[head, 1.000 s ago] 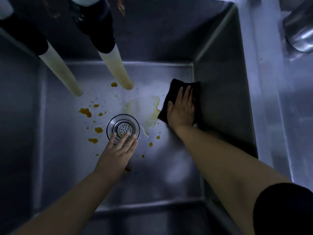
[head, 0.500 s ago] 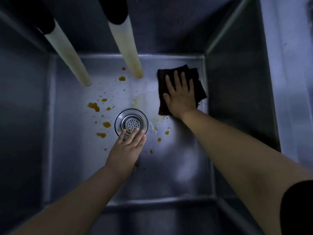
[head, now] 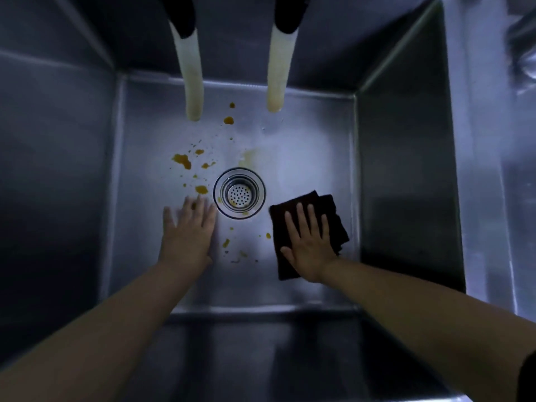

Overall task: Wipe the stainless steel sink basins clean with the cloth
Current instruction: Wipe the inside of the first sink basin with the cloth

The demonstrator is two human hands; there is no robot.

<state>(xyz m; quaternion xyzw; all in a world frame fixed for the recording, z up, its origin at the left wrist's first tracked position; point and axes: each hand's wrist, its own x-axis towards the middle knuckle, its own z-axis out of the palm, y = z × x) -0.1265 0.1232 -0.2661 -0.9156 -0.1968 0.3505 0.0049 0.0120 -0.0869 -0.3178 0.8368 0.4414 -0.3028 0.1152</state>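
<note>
My right hand [head: 309,242] presses flat, fingers straight, on the dark cloth [head: 333,224] just right of the drain strainer [head: 239,193]. My left hand [head: 188,227] lies open on the sink floor [head: 304,169] beside it, near orange stains [head: 182,161]. No writing is readable.

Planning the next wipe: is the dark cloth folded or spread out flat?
Folded. The cloth shows offset layered edges at its far corner, lying under the flat right hand on the sink basin floor.

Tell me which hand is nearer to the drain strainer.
Left. The left hand lies flat beside the drain strainer, fingertips almost at its rim. The right hand presses the cloth farther off.
</note>
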